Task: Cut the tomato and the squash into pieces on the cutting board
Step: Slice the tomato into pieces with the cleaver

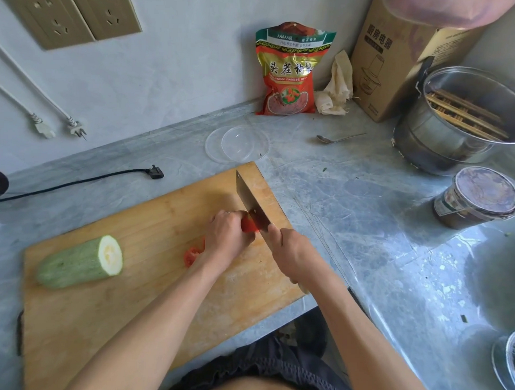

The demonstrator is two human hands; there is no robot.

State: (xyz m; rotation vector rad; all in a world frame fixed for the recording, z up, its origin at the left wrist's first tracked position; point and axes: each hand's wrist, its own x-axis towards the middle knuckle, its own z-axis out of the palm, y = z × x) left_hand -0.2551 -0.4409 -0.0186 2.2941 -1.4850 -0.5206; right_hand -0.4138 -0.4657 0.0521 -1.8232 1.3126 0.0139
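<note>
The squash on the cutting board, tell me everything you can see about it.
The squash is a pale green, faintly speckled length with a rounded end toward the board's left edge and a flat cut face turned right, showing creamy white flesh with a softer, seedy core. It looks firm and uncut apart from that one face. It lies on its side on the left part of the wooden cutting board, angled slightly. Only the board touches it; both hands and the cleaver are off to its right.

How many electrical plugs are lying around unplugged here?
3. Two white plugs hang against the wall at left, and a black plug lies on the countertop behind the cutting board. Others may be out of view.
</note>
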